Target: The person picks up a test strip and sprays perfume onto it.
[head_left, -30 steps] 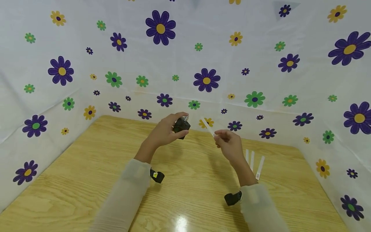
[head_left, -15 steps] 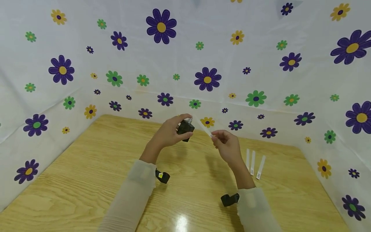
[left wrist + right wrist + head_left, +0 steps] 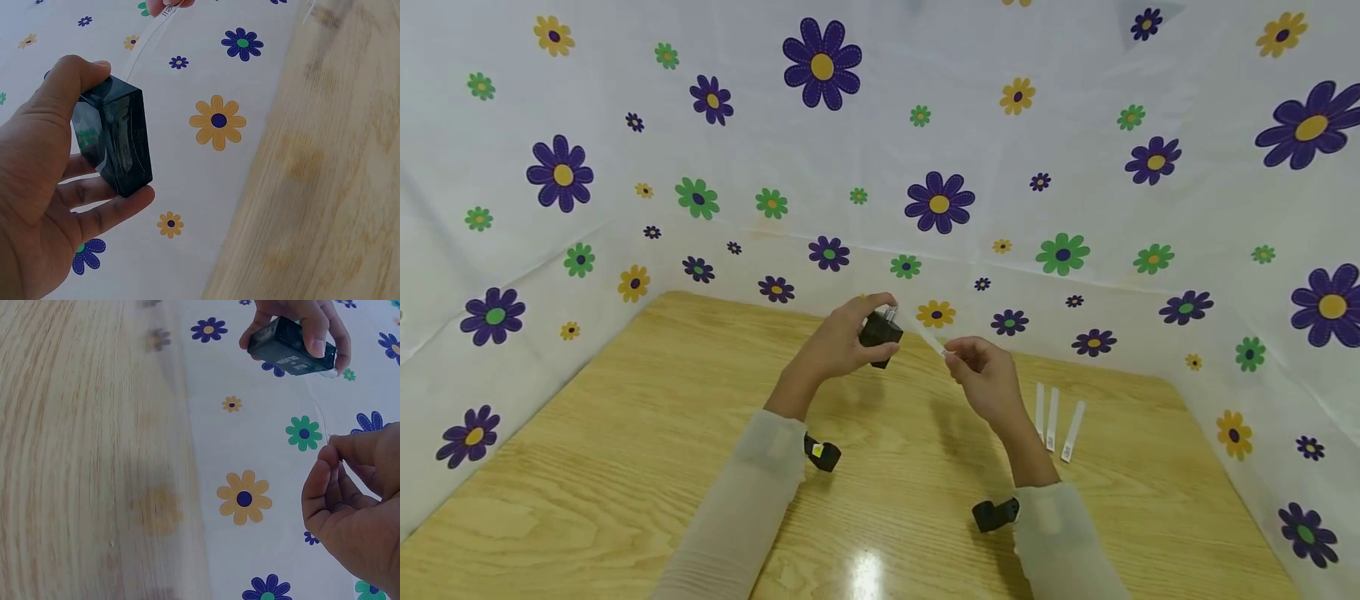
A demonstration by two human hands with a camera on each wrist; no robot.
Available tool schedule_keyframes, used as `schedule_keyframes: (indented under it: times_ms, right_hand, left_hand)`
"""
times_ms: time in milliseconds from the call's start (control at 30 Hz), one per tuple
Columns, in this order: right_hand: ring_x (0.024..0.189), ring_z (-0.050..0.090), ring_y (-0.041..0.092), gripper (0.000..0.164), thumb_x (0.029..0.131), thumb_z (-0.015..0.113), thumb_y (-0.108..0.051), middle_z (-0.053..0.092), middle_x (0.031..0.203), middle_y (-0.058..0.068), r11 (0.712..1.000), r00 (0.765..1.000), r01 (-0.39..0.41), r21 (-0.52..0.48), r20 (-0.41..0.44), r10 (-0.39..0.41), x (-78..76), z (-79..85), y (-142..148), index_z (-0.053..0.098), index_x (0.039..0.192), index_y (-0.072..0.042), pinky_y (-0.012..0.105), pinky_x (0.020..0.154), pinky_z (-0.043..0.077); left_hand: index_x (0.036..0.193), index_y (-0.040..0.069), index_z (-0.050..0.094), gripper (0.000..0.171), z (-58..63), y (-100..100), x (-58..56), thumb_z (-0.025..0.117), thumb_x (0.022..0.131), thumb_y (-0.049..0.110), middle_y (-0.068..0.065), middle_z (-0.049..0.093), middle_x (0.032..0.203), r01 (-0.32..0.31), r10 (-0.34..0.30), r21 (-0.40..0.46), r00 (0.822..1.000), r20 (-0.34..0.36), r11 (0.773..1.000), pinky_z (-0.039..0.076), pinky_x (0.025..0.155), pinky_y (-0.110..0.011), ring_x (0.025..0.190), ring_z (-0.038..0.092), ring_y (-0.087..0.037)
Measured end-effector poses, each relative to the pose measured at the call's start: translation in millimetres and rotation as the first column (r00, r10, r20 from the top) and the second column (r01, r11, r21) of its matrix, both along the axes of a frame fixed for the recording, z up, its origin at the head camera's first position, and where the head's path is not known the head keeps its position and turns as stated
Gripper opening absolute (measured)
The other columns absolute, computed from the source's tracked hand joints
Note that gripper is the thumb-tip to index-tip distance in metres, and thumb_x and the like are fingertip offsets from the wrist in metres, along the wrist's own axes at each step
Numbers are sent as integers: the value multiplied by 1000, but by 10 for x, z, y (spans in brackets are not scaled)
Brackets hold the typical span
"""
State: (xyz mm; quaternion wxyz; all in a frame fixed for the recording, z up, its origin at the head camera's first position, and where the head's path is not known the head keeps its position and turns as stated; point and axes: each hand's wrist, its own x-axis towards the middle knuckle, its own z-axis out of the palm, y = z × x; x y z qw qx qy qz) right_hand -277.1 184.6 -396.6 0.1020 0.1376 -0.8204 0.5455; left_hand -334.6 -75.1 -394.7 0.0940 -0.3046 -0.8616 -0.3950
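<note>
My left hand [image 3: 833, 343] grips a dark faceted perfume bottle [image 3: 880, 330] above the table, thumb on one side and index finger over its clear top. In the left wrist view, fingers wrap behind the bottle [image 3: 128, 140], which leans. Between thumb and fingertips my right hand [image 3: 991, 379] pinches one end of a narrow white paper test strip [image 3: 932, 340], printed near the held end. The strip's free end points toward the bottle's top. From the right wrist view the strip appears edge-on as a thin line, below the bottle [image 3: 290, 353].
To the right of my right hand, three more white paper strips [image 3: 1072, 432] lie on the wooden table [image 3: 887, 500]. A white cloth [image 3: 970, 142] with printed flowers rises behind the table and at both sides. Black cameras are strapped to both wrists.
The left hand with the perfume bottle has moved slightly right, and the right hand slightly left, so bottle and strip are closer together. Over the last half second the hands have barely moved.
</note>
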Motion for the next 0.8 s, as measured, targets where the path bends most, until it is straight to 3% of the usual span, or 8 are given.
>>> schedule_keyframes:
  times_ms: [167, 367, 533, 800]
  right_hand:
    - [80, 62, 33, 15, 101, 65, -9, 66, 91, 14, 1000, 1000, -19, 7, -9, 19, 1, 18, 17, 71, 111, 0, 25, 67, 52]
    - [79, 62, 31, 13, 101, 65, -8, 66, 90, 14, 1000, 1000, -21, 2, -14, 21, 1, 17, 37, 71, 110, 0, 30, 68, 54]
    - [81, 62, 35, 16, 101, 65, -10, 65, 92, 15, 1000, 1000, -29, 3, -1, 29, -17, -9, 58, 70, 111, 1, 27, 69, 53]
    - [78, 60, 28, 17, 102, 64, -10, 64, 92, 17, 999, 998, -54, 9, 18, 54, -1, 21, 90, 70, 114, 0, 25, 65, 49]
  left_hand:
    - [143, 20, 51, 63, 21, -20, 5, 80, 89, 34, -8, 58, 128, -4, 4, -12, 1000, -24, 1000, 54, 92, -49, 110, 57, -27]
    - [146, 26, 50, 64, -6, -25, 1, 78, 90, 39, -9, 57, 128, -30, 29, -41, 999, -20, 999, 55, 88, -49, 107, 59, -28]
    - [146, 30, 50, 63, -20, -35, 2, 77, 91, 41, -13, 55, 131, -56, 56, -44, 998, -7, 997, 55, 88, -51, 108, 59, -31]
    - [144, 30, 53, 63, -57, -28, -4, 81, 88, 39, -12, 57, 123, -85, 85, -8, 996, 0, 996, 57, 83, -50, 104, 60, -31]
